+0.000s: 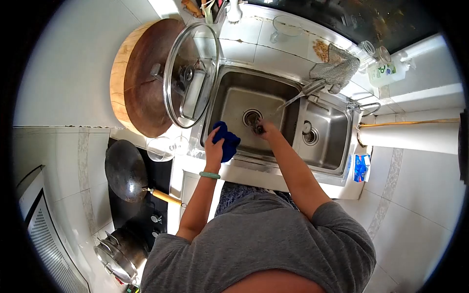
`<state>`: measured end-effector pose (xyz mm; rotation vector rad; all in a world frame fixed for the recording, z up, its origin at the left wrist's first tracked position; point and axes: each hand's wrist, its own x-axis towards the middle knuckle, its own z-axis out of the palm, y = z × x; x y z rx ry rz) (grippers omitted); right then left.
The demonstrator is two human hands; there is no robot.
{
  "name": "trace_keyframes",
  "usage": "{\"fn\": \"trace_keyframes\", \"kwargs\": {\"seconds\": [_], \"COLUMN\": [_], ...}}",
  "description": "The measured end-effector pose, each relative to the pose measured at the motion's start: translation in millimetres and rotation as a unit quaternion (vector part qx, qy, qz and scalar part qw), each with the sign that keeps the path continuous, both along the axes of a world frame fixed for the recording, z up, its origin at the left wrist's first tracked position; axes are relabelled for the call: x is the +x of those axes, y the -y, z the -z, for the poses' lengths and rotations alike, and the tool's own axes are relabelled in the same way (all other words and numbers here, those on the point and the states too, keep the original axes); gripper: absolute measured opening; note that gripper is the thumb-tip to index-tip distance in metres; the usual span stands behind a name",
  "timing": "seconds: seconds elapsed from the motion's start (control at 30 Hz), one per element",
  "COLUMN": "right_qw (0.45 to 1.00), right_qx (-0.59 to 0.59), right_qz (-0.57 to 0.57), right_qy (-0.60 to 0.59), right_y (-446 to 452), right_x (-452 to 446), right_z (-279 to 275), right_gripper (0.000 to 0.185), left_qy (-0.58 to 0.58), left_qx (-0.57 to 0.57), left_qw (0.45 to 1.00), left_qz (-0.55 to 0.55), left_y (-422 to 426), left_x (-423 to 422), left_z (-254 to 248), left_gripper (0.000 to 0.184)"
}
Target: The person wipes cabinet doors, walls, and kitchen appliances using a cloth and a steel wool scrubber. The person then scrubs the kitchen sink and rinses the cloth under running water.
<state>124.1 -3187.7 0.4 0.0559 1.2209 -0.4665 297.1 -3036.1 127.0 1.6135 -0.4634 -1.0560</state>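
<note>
My left hand (214, 145) grips a dark blue cloth (227, 141) at the front left edge of the large sink basin (234, 102). Over the same basin, close to its drain, my right hand (267, 130) is closed around a small dark object (258, 128) that is too small to make out. The faucet (312, 88) points into this basin, and a thin stream of water seems to leave its end. A green bangle (209, 175) circles my left wrist.
Left of the sink stand a round wooden board (141, 78) and a glass lid (168, 93). A wok (126, 171) rests on the black stove. The small basin (332, 132), a mesh cloth (337, 68) and a soap bottle (383, 74) are at the right.
</note>
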Motion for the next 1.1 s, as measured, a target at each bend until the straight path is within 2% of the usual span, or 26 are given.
{"fn": "trace_keyframes", "kwargs": {"seconds": [0.03,0.17,0.2,0.37,0.43,0.57,0.67,0.77,0.83,0.87,0.93,1.1], "right_qw": [0.998,0.999,0.998,0.980,0.987,0.982,0.982,0.989,0.994,0.994,0.998,0.997], "right_qx": [-0.019,0.009,0.034,0.102,0.106,0.143,0.150,0.095,0.096,0.097,0.023,0.024], "right_qz": [-0.012,-0.014,0.003,0.074,-0.016,0.019,0.023,0.010,0.029,0.028,0.010,0.052], "right_qy": [0.061,0.033,0.061,0.152,0.120,0.125,0.110,0.116,0.044,0.044,-0.054,-0.059], "right_y": [-3.3,-10.5,-11.1,-18.9,-17.1,-13.7,-9.2,-7.2,-6.6,-5.3,-1.5,10.0], "right_x": [-0.6,-2.1,-5.3,-18.0,-19.3,-19.3,-13.0,-1.8,10.3,13.4,19.4,35.0], "right_z": [1.2,10.9,23.2,24.5,24.6,31.2,32.5,18.7,-6.6,-9.5,-11.1,16.4], "right_gripper": [0.027,0.024,0.025,0.030,0.031,0.032,0.029,0.027,0.029,0.029,0.033,0.035], "left_qy": [-0.018,-0.055,-0.057,0.016,0.002,-0.038,-0.017,-0.013,-0.008,-0.003,-0.009,-0.021], "left_qx": [0.007,0.007,0.007,-0.018,-0.011,0.002,0.016,0.015,0.017,0.019,0.023,0.016], "left_qw": [1.000,0.998,0.998,1.000,1.000,0.999,1.000,1.000,1.000,1.000,1.000,0.999], "left_qz": [-0.009,-0.020,-0.023,0.000,0.000,-0.012,-0.010,-0.009,-0.007,-0.006,-0.008,-0.021], "left_y": [-2.5,-9.7,-10.2,-13.7,-12.2,-10.1,-9.0,-10.6,-10.9,-11.3,-12.7,-14.9], "left_x": [-0.2,-0.9,-1.0,-3.2,-3.5,-4.4,-4.1,-1.7,-1.0,-0.6,0.7,1.1], "left_z": [1.5,9.3,11.6,27.2,27.5,25.4,18.0,23.3,19.0,17.1,17.9,25.1], "left_gripper": [0.043,0.043,0.043,0.042,0.042,0.041,0.041,0.041,0.041,0.041,0.041,0.040]}}
